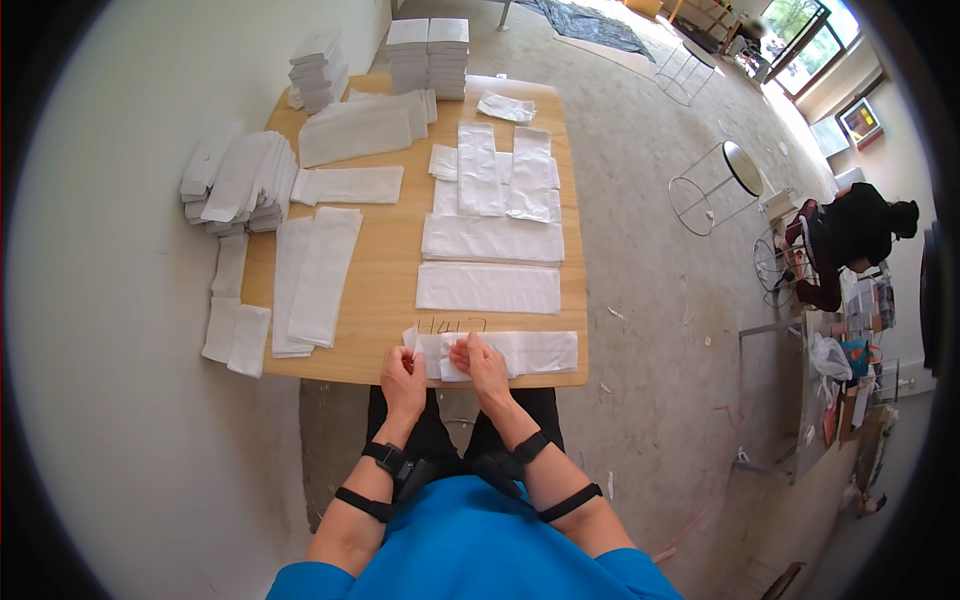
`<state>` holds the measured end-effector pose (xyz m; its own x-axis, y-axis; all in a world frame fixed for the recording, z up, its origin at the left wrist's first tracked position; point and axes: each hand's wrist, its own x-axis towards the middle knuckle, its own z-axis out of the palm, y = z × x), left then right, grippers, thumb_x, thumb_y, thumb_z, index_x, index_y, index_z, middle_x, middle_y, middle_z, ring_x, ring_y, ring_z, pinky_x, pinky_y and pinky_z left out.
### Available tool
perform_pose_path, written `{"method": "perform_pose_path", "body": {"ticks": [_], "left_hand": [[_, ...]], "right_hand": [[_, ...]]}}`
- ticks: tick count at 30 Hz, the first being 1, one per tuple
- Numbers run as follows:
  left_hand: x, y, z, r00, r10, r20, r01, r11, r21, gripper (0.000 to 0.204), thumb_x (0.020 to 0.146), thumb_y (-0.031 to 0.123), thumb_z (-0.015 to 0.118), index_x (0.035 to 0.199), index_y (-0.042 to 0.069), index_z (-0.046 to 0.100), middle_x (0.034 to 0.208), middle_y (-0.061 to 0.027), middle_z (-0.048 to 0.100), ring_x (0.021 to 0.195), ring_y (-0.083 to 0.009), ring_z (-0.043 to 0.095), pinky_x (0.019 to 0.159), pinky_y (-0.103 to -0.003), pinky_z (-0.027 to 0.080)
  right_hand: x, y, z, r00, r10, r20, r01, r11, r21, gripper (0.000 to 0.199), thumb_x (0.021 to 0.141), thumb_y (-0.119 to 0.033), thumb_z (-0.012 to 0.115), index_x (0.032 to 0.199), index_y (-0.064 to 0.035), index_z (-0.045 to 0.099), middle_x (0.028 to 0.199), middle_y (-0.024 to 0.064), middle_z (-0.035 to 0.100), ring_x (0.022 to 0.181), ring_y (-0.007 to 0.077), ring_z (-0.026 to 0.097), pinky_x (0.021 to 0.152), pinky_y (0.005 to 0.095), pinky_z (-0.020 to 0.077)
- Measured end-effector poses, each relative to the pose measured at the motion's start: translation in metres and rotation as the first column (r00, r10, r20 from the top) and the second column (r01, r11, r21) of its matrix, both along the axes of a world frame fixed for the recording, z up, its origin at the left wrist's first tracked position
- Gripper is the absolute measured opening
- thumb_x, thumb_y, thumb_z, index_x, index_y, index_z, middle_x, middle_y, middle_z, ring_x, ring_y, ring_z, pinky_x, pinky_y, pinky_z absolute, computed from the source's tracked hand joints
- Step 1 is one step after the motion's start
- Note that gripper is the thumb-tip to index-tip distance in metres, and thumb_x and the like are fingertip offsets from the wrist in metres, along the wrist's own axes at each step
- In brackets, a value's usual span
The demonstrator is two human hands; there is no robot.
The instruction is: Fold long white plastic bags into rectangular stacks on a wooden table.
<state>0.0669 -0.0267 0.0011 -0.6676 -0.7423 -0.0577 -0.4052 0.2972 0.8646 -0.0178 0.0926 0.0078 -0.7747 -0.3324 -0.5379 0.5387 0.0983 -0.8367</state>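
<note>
A long white folded strip [545, 352], thin like paper or cloth, lies along the near edge of the wooden table. At its left end is my left hand [402, 380], fingers pinched together on the loose end flap. My right hand [483, 368] rests over the strip's middle, its fingers stretched out and slightly bent. Just beyond, another flat white strip [488, 288] lies crosswise, and farther back is a layered pile of wide strips [492, 238]. Two short upright pieces lie on that pile, a left one [477, 170] and a right one [530, 175].
The wooden table [390, 270] also bears long strips [325, 270] at left, a heaped stack [240, 180] by the wall and tall stacks [428, 58] at the back. A stool [740, 168] stands on the floor at right. Farther right, a person [850, 230] sits near a cluttered table.
</note>
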Motion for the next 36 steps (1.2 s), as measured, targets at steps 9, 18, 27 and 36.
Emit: {"method": "perform_pose_path", "body": {"ticks": [9, 18, 27, 36], "left_hand": [[0.022, -0.015, 0.013, 0.985, 0.112, -0.131, -0.052, 0.919, 0.392, 0.019, 0.092, 0.021, 0.063, 0.092, 0.003, 0.058, 0.078, 0.0, 0.059, 0.07, -0.007, 0.053, 0.064, -0.022, 0.044], [0.03, -0.017, 0.02, 0.985, 0.101, -0.137, -0.032, 0.899, 0.436, 0.019, 0.092, 0.021, 0.064, 0.092, 0.003, 0.058, 0.078, 0.0014, 0.058, 0.07, -0.0054, 0.05, 0.064, -0.021, 0.043], [0.034, -0.027, 0.025, 0.979, 0.105, -0.173, -0.014, 0.888, 0.459, 0.017, 0.093, 0.02, 0.063, 0.094, 0.004, 0.057, 0.077, 0.0024, 0.057, 0.069, -0.0038, 0.051, 0.063, -0.019, 0.043], [0.036, -0.029, 0.026, 0.982, 0.101, -0.157, -0.02, 0.893, 0.449, 0.016, 0.093, 0.02, 0.063, 0.093, 0.005, 0.057, 0.075, 0.0018, 0.057, 0.066, -0.004, 0.051, 0.062, -0.019, 0.043]], "right_hand": [[0.007, -0.012, 0.001, 1.0, -0.002, -0.027, 0.0, 0.997, -0.073, 0.032, 0.096, -0.025, 0.055, 0.11, 0.0021, 0.064, 0.098, 0.0065, 0.067, 0.086, 0.012, 0.064, 0.076, 0.0254, 0.0521], [0.004, -0.003, -0.006, 0.996, -0.017, -0.086, 0.018, 1.0, 0.005, 0.022, 0.096, -0.016, 0.055, 0.109, -0.0018, 0.064, 0.102, 0.0041, 0.066, 0.088, 0.0108, 0.063, 0.075, 0.0241, 0.0507], [-0.025, 0.066, -0.002, 0.903, -0.32, -0.286, 0.342, 0.939, 0.027, 0.017, 0.094, -0.009, 0.054, 0.104, 0.0012, 0.063, 0.095, 0.0074, 0.068, 0.082, 0.0131, 0.065, 0.071, 0.0247, 0.0528], [-0.034, 0.083, -0.023, 0.898, -0.34, -0.279, 0.376, 0.923, 0.087, 0.017, 0.093, -0.008, 0.055, 0.104, 0.0026, 0.063, 0.095, 0.0078, 0.068, 0.082, 0.0134, 0.064, 0.075, 0.0263, 0.0535]]}}
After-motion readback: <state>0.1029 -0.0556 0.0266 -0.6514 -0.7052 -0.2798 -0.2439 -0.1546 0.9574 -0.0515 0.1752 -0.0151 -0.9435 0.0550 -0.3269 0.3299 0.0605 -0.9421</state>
